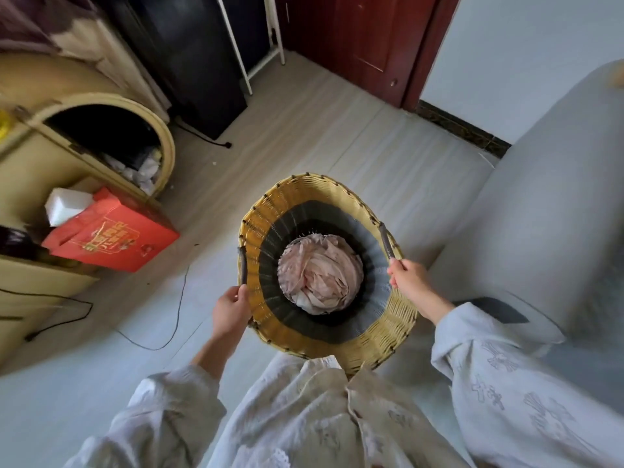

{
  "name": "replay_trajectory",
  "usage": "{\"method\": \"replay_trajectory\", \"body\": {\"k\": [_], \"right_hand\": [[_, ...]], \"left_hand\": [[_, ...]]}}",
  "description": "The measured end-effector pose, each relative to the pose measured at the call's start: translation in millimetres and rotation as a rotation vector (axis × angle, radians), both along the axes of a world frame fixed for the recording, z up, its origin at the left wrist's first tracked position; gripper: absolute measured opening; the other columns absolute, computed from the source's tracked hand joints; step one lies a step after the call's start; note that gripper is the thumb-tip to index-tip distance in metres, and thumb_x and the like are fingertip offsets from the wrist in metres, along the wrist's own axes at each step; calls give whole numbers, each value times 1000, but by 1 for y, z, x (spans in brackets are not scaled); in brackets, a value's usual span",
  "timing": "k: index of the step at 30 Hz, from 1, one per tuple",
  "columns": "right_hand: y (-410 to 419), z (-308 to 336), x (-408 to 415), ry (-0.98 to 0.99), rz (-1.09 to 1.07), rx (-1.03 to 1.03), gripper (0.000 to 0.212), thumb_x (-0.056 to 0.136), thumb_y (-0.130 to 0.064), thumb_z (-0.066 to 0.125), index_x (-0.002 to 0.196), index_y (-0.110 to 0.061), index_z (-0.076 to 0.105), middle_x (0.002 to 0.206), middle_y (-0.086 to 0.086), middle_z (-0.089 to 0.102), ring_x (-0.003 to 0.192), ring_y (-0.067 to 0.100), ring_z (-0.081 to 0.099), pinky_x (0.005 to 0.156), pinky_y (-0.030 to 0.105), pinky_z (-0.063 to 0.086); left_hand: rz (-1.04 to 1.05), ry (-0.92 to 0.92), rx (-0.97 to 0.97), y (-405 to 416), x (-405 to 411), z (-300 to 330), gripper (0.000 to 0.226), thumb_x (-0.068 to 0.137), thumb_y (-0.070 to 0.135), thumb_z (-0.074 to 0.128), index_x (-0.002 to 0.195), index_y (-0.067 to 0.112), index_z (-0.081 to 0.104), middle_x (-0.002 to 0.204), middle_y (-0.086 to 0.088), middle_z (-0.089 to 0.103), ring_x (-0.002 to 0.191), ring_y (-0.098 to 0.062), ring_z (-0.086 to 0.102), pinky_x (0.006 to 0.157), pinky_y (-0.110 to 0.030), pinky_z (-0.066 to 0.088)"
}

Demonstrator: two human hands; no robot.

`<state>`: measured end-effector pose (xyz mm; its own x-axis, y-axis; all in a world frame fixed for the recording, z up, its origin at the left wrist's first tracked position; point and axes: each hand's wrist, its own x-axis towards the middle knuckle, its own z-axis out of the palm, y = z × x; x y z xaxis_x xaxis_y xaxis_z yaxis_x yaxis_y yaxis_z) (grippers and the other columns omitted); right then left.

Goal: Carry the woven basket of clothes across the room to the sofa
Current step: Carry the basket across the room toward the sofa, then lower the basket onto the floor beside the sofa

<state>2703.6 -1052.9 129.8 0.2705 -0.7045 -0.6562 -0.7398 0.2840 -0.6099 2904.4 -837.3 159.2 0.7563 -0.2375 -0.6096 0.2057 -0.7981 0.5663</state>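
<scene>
A round woven basket (297,197) with a yellow rim and a dark inner band hangs in front of my body above the floor. Crumpled pale pink clothes (320,273) lie at its bottom. My left hand (229,310) is closed on the dark handle at the basket's left rim. My right hand (410,280) grips the near end of the dark handle at the right rim. The grey sofa (553,204) stands close on the right, its side just beyond the basket.
A cream cabinet (101,106) with an arched opening stands at the left, a red box (111,234) and a white box (67,206) beside it. Black cables (175,312) trail over the pale floor. A dark red door (364,38) is at the back.
</scene>
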Motion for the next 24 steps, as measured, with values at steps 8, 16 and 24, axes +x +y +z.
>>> {"method": "replay_trajectory", "body": {"k": [8, 16, 24], "right_hand": [[-124, 2, 30, 34, -77, -72, 35, 95, -29, 40, 64, -19, 55, 65, 4, 56, 67, 23, 52, 64, 30, 40], [-263, 16, 75, 112, -167, -129, 36, 94, -34, 38, 68, -19, 57, 65, 1, 55, 70, 25, 53, 71, 29, 39], [-335, 17, 74, 124, -235, -68, 41, 94, -25, 37, 57, -19, 52, 56, 0, 51, 50, 13, 43, 53, 26, 34]], "left_hand": [[-75, 23, -29, -134, 42, -16, 37, 95, 29, 37, 110, 4, 60, 100, -14, 62, 81, -23, 55, 70, -32, 42], [-193, 79, -29, -289, 112, -27, 32, 95, 25, 38, 104, 3, 60, 74, -6, 55, 67, -19, 49, 56, -25, 37], [-311, 142, 67, -386, 145, -35, 35, 96, 24, 37, 109, -1, 59, 73, -9, 54, 65, -19, 48, 56, -26, 38]]}}
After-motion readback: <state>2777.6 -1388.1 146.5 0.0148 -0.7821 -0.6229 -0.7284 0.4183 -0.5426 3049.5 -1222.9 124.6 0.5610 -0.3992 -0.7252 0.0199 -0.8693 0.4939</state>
